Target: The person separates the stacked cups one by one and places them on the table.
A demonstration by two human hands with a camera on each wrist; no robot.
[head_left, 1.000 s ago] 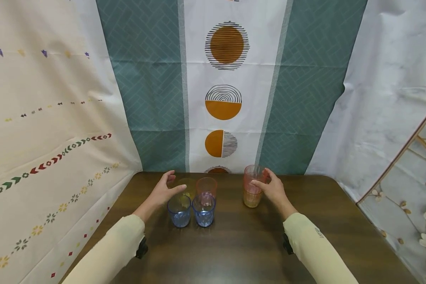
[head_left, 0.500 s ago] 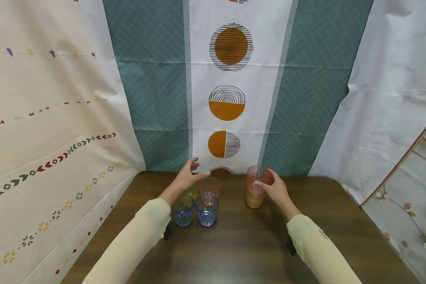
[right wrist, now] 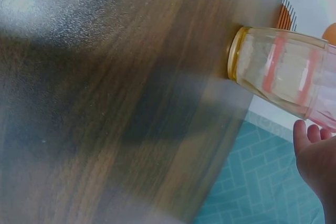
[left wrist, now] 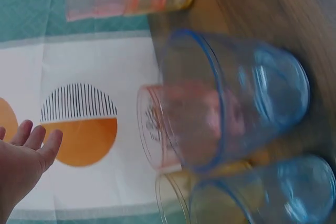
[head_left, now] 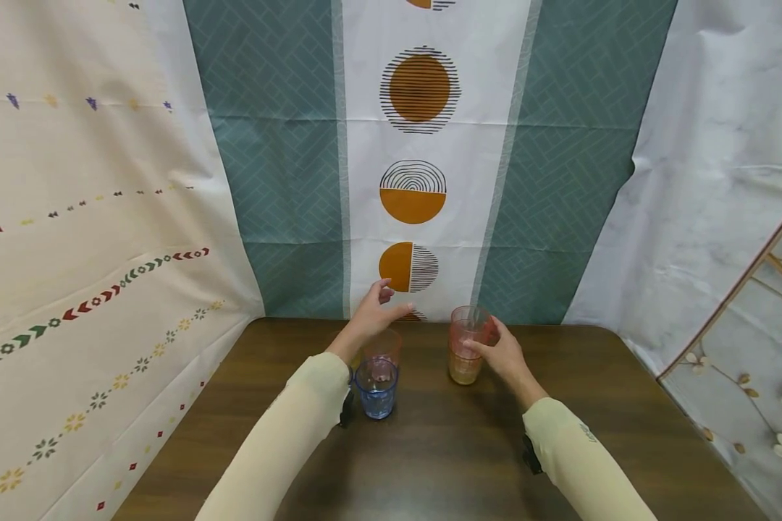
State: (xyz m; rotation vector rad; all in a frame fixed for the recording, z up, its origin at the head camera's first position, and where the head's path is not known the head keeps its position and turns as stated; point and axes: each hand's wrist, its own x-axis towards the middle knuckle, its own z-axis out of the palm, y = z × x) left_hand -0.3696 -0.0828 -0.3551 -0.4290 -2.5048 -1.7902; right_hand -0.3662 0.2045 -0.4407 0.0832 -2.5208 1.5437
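Note:
My right hand [head_left: 507, 356] holds the upper part of a stack of tumblers, thumb on the near side and fingers round the right. Pink tumblers [head_left: 464, 329] show at the top of this stack, nested in a yellow tumbler [right wrist: 257, 56] whose base is on or just above the table. My left hand [head_left: 373, 318] is in the air, fingers spread and holding nothing, above and behind a blue tumbler [head_left: 376, 396] and a pink tumbler [left wrist: 194, 124]. In the left wrist view, a second blue tumbler [left wrist: 307, 190] and a yellow tumbler [left wrist: 170, 200] stand beside them, mostly hidden by my left arm in the head view.
The dark wooden table [head_left: 443, 463] reaches back to a green and white patterned cloth [head_left: 287, 181]. A cream cloth [head_left: 104, 275] hangs on the left and a pale marbled one [head_left: 710, 181] on the right.
My left hand has moved right and up, from over the yellow tumbler at the left to past the pink one. My right hand stays on the stack with hardly any motion.

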